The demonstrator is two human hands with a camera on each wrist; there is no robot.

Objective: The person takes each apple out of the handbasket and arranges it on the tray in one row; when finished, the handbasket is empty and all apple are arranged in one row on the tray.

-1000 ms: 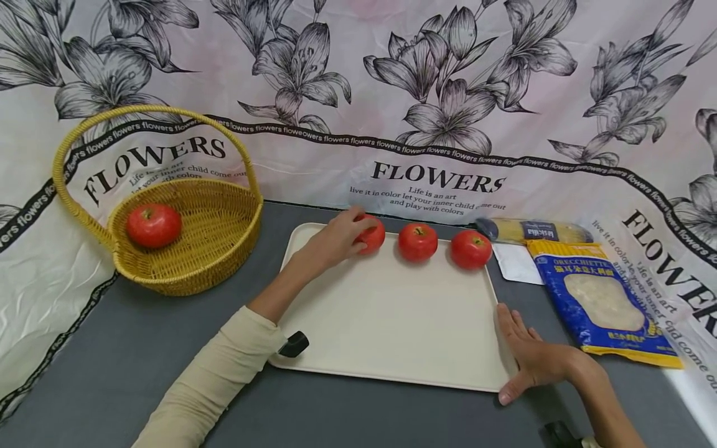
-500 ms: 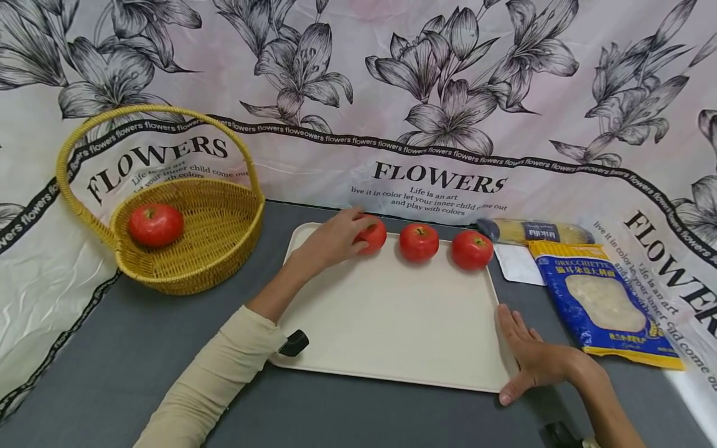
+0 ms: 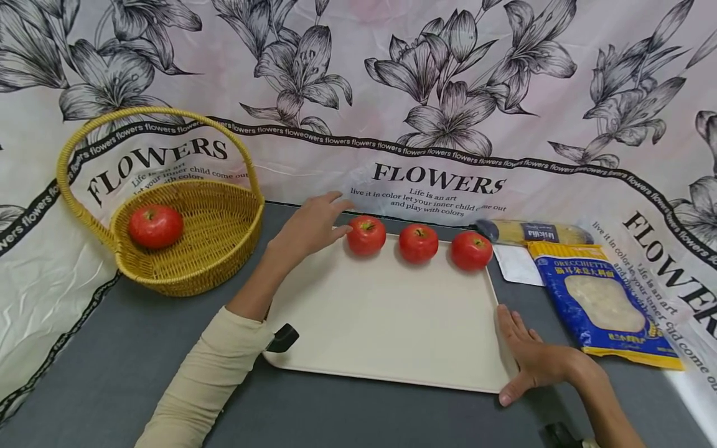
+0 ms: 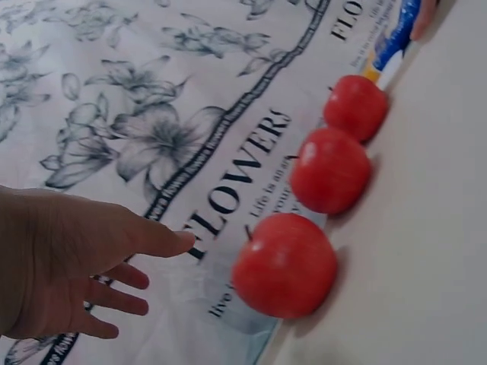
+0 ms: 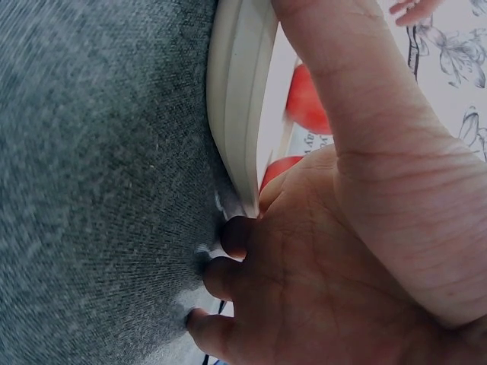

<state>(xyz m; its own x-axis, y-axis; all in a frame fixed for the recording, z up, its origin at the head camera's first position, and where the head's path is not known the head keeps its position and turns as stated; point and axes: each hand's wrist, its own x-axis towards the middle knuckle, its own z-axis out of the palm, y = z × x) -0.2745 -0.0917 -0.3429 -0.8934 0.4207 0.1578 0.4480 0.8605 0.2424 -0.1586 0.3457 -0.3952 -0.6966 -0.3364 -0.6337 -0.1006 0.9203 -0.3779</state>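
Three red apples stand in a row along the tray's far edge in the head view: the left apple [image 3: 366, 236], the middle apple [image 3: 418, 243] and the right apple [image 3: 472, 251]. My left hand [image 3: 310, 225] hovers over the far left corner of the cream tray [image 3: 386, 323], fingers spread and holding nothing. In the left wrist view, a gap separates its thumb from the nearest apple [image 4: 284, 265]. My right hand [image 3: 532, 359] rests against the tray's right side, fingers extended and thumb by the near corner. The right wrist view shows that palm beside the tray rim [image 5: 240, 91].
A yellow wicker basket [image 3: 190, 280] with a tall handle stands at the left, holding one red apple [image 3: 155, 226]. On the right lie a blue and yellow pasta bag [image 3: 605, 302], a long pasta packet [image 3: 538, 232] and a white packet [image 3: 518, 264]. Flowered cloth hangs behind.
My left hand has let go of the left apple and drawn back to the left, its fingers spreading. That apple stays on the tray. My right hand has not moved.
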